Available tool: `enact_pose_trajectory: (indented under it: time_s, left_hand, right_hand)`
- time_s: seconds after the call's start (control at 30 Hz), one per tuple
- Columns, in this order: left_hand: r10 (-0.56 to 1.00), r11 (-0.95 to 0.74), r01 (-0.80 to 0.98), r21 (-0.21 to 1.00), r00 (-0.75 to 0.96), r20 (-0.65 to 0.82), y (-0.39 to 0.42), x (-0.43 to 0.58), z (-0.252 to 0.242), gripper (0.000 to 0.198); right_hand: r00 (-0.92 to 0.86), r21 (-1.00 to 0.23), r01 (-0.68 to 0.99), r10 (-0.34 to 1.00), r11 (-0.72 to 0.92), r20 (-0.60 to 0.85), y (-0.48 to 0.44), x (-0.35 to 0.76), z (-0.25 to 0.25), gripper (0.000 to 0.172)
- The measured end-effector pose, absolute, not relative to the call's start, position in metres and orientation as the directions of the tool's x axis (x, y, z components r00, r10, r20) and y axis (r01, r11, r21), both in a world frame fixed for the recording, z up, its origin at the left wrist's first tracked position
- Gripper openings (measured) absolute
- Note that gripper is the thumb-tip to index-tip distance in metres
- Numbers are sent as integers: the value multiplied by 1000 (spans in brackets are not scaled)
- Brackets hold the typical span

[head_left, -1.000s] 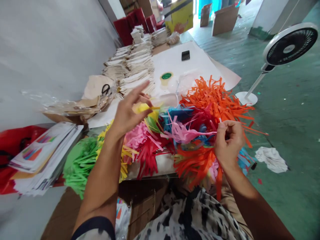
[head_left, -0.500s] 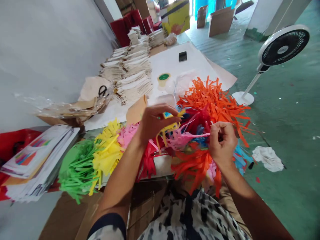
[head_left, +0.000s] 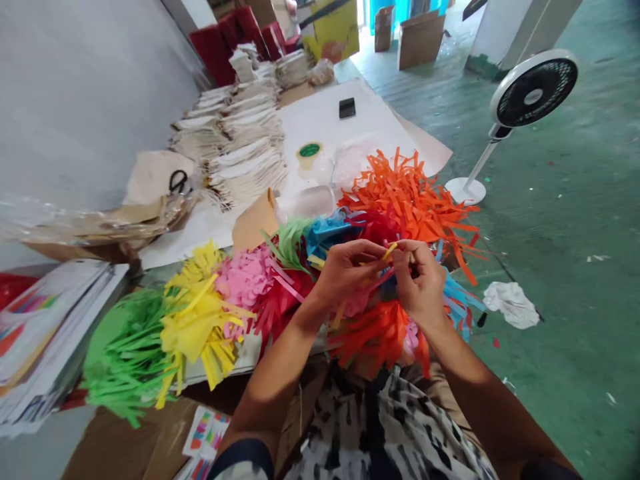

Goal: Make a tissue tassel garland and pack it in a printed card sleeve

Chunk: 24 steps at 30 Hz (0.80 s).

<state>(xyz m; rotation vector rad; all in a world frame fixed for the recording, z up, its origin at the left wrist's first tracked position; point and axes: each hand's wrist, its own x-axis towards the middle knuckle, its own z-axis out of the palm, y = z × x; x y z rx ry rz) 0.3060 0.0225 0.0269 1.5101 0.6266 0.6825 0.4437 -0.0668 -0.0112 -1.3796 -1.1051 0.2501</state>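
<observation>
My left hand (head_left: pixel 345 270) and my right hand (head_left: pixel 423 283) meet over a heap of fringed coloured paper. The left pinches a yellow fringed paper piece (head_left: pixel 389 251) by its thumb and fingers. The right is closed around a bunch of pink, red and orange fringes (head_left: pixel 385 330) that hangs below both hands. Around them lie an orange fringe pile (head_left: pixel 407 193), blue fringes (head_left: pixel 325 230), pink fringes (head_left: pixel 245 277), yellow fringes (head_left: pixel 200 313) and green fringes (head_left: pixel 125 353).
Stacks of beige bags (head_left: pixel 240 147), scissors (head_left: pixel 176 180), a green tape roll (head_left: pixel 309 151) and a black phone (head_left: pixel 347 107) lie on the white sheet (head_left: pixel 320 117). Printed sheets (head_left: pixel 40 333) are stacked left. A fan (head_left: pixel 530 90) stands on the green floor, with crumpled white paper (head_left: pixel 511 303) nearby.
My left hand picked a yellow fringed piece from the pile and carried it right to meet my right hand. The camera view shifted left and slightly down.
</observation>
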Motion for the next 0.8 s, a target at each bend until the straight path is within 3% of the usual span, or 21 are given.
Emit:
enact_pose_trajectory:
  time_s: [0.53, 0.67, 0.8]
  left_hand:
    - [791, 0, -7, 1000, 612, 4, 16, 304, 31, 36]
    - [708, 112, 6, 994, 701, -84, 19, 302, 32, 36]
    - [714, 248, -57, 967, 685, -143, 23, 302, 29, 41]
  right_hand:
    - [469, -814, 518, 709, 262, 526, -62, 443, -11, 11]
    - [469, -812, 533, 715, 240, 519, -61, 442, -10, 11]
    - [485, -818, 530, 709, 226, 511, -59, 442, -9, 15]
